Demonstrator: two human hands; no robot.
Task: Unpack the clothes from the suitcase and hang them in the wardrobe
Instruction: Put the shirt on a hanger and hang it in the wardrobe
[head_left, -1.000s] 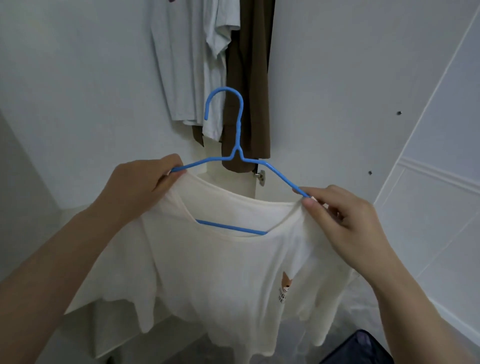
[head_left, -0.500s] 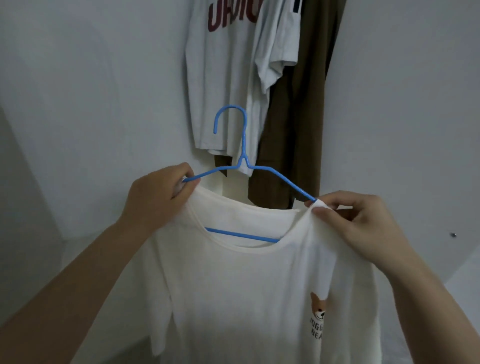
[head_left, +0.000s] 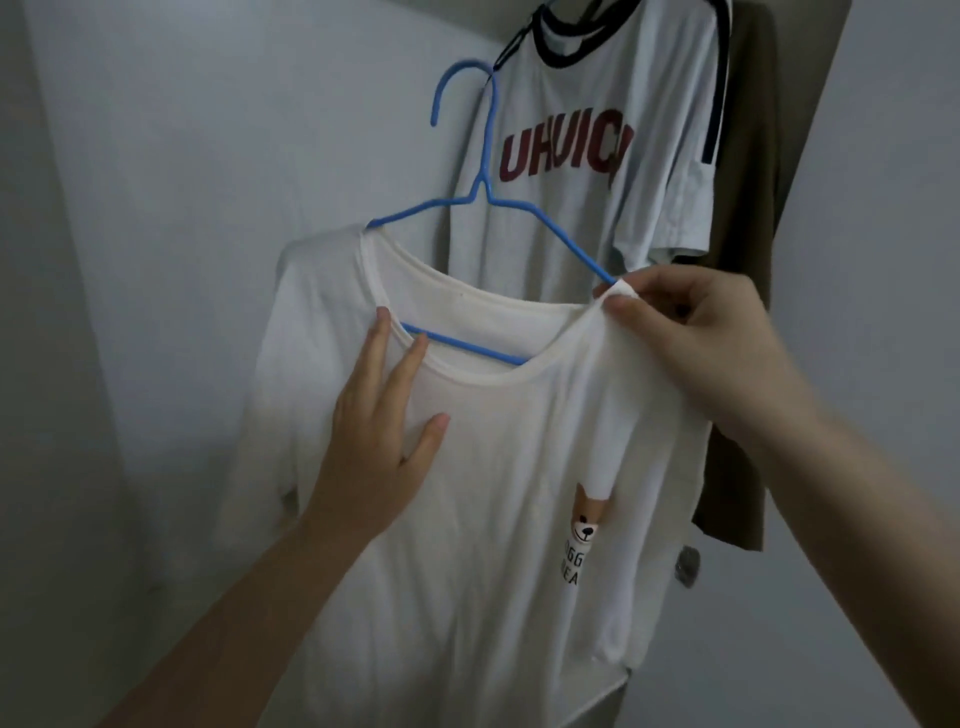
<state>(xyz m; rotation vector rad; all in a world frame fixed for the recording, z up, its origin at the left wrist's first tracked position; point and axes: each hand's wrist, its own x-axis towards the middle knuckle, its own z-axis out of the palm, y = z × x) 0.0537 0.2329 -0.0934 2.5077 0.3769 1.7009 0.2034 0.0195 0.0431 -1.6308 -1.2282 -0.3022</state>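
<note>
While right hand (head_left: 696, 332) still pinches, left hand (head_left: 384, 415) now lies flat on shirt (head_left: 493, 519).

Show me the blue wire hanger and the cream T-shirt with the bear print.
Blue wire hanger (head_left: 487, 124): head view, on its upright neck.
Cream T-shirt with the bear print (head_left: 498, 519): head view, mid chest.

Cream-white T-shirt (head_left: 467, 545) with a small brown bear print and black lettering on the chest, on a bright blue wire hanger (head_left: 485, 150). Behind, a white T-shirt (head_left: 582, 218) with dark red block letters, black collar trim and a navy sleeve stripe. Beside that, an olive-brown garment (head_left: 748, 218). Pale grey-white wardrobe walls (head_left: 208, 208).
</note>
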